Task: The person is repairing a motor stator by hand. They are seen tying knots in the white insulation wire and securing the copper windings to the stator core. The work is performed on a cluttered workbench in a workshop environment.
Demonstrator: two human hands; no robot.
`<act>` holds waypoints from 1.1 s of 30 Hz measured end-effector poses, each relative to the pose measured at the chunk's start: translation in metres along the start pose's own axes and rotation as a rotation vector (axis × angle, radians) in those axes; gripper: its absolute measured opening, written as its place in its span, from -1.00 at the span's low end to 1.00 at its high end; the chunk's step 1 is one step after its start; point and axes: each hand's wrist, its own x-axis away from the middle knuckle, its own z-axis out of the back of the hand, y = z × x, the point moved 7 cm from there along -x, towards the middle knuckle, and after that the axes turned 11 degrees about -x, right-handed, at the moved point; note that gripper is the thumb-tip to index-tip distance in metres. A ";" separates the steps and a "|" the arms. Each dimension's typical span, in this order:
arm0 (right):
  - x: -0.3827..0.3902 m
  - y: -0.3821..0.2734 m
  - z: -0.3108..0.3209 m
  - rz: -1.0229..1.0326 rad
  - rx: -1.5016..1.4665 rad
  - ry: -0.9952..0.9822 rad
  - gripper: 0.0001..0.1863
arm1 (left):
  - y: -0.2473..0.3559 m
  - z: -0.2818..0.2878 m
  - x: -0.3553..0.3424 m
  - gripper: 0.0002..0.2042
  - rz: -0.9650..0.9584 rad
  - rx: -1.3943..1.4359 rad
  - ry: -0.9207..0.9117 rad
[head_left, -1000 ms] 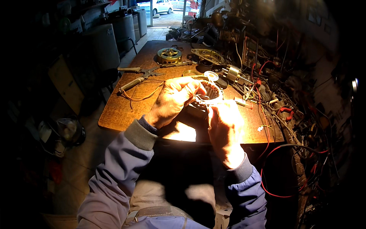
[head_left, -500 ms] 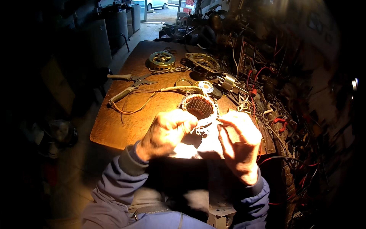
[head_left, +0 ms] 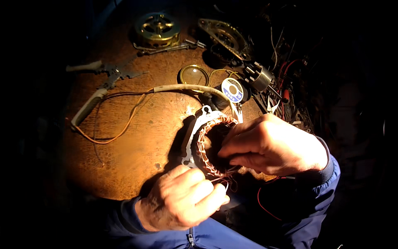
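A motor stator [head_left: 202, 143], a ring of copper windings bound with pale lacing in a silvery metal housing, stands tilted at the table's near edge. My left hand [head_left: 182, 199] is closed just below its near rim, pinching thin cord [head_left: 222, 179] that runs to the windings. Over the stator's right side reaches my right hand [head_left: 271, 145], its fingers bent together at the bore; whatever they grip is hidden. A pale sleeve [head_left: 186, 87] with leads runs from the stator's far side across the table to the left.
Pliers-like wire strippers [head_left: 112, 74] lie at the left. Farther back are a brass-coloured slotted end cover [head_left: 157, 31], long bolts [head_left: 170, 48] and an oval metal frame [head_left: 224, 35]. A solder spool [head_left: 232, 89] and a cylindrical metal part [head_left: 259, 77] sit behind the stator; tangled wires crowd the right.
The view has tipped down and closer. My right hand has gone from beside the stator to over its bore. My left hand is now lower, below the near rim. The stator is tilted differently.
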 end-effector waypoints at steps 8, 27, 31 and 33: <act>-0.019 0.015 -0.012 -0.344 -0.048 -0.391 -0.92 | 0.000 -0.004 -0.002 -0.76 -0.009 0.029 -0.067; 0.001 0.008 0.007 0.004 -0.029 0.006 -0.86 | -0.003 0.000 -0.002 -0.80 0.032 -0.021 0.004; 0.029 0.006 0.017 -0.055 -0.106 0.174 -0.84 | -0.001 -0.003 -0.001 -0.80 -0.008 0.009 -0.006; 0.033 0.009 0.020 -0.056 -0.115 0.185 -0.84 | -0.001 -0.006 -0.002 -0.80 -0.011 -0.003 -0.016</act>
